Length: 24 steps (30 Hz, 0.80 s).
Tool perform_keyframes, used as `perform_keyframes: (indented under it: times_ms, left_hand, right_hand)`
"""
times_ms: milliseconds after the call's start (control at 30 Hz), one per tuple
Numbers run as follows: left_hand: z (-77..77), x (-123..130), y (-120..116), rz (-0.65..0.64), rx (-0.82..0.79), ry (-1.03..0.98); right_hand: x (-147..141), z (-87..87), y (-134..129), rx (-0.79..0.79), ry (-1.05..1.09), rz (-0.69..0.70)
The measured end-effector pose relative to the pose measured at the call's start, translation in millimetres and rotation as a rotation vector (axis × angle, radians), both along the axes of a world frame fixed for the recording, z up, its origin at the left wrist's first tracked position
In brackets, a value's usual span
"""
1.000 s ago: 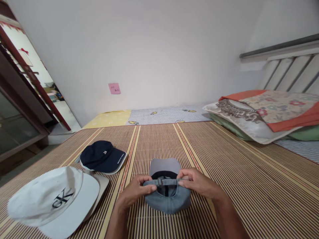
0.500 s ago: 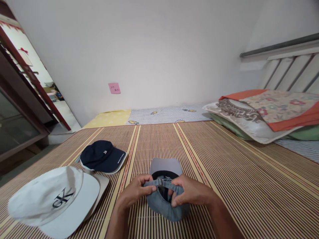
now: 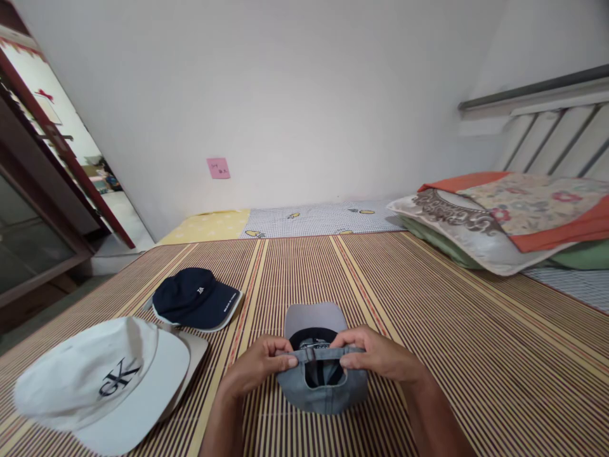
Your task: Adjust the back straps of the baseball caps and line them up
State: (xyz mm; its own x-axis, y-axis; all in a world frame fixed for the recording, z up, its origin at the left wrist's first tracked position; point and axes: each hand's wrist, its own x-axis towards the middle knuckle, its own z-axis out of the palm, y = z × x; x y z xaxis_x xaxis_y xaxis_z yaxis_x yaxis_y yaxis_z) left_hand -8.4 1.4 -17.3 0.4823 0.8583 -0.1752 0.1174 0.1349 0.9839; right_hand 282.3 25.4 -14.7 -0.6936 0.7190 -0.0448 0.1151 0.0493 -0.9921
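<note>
A grey-blue baseball cap (image 3: 323, 393) lies upside down on the striped bamboo mat (image 3: 428, 298), its brim pointing away from me. My left hand (image 3: 261, 362) pinches the left end of the cap's back strap, beside the buckle. At the strap's right end, my right hand (image 3: 375, 357) grips between thumb and fingers. The strap is stretched across the cap's back opening, and part of the dark inside shows. To the left sit a navy cap (image 3: 190, 295) and a white cap (image 3: 109, 374) with dark letters, which partly covers a beige cap (image 3: 193, 355).
Pillows (image 3: 457, 222) with a floral, orange-edged cover (image 3: 542, 197) lie at the far right, near a metal headboard (image 3: 561, 136). A pink note (image 3: 218, 168) is stuck on the white wall (image 3: 333, 95). A doorway (image 3: 95, 165) opens at the far left.
My right hand has shifted right and slightly up along the strap, its fingers coming out of the opening. The strap is now straighter and the back opening shows more fully.
</note>
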Motion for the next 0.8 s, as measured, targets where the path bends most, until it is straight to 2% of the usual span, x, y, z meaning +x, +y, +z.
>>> perform_keyframes:
  times_ms: [233,367,500,567,667,733,800]
  left_hand:
    - [-7.5,-5.4,1.8,0.013,0.022,-0.013]
    - [-4.6,-6.3,1.7,0.05,0.081,0.018]
    - [-1.4,-7.8,5.3,0.226,0.25,0.062]
    - [-7.1,-10.5,9.8,0.339,0.327,0.124]
    - [-23.7,-16.8,16.6,0.455,0.39,0.278]
    - [-34.2,-20.0,18.5,0.449,0.377,0.345]
    - [-40.3,-20.6,17.7,0.378,0.334,0.32]
  right_hand:
    - [19.8,1.0,0.5,0.036,0.001,-0.107]
    - [26.3,-3.8,8.0,0.165,0.022,-0.335]
    - [27.6,-21.0,18.4,0.313,-0.121,-0.532]
    - [28.0,-32.4,22.7,0.375,-0.205,-0.547]
    - [27.9,-47.9,28.1,0.439,-0.281,-0.541]
    - [26.7,-54.9,30.3,0.471,-0.271,-0.551]
    - [24.4,-58.2,30.7,0.49,-0.246,-0.542]
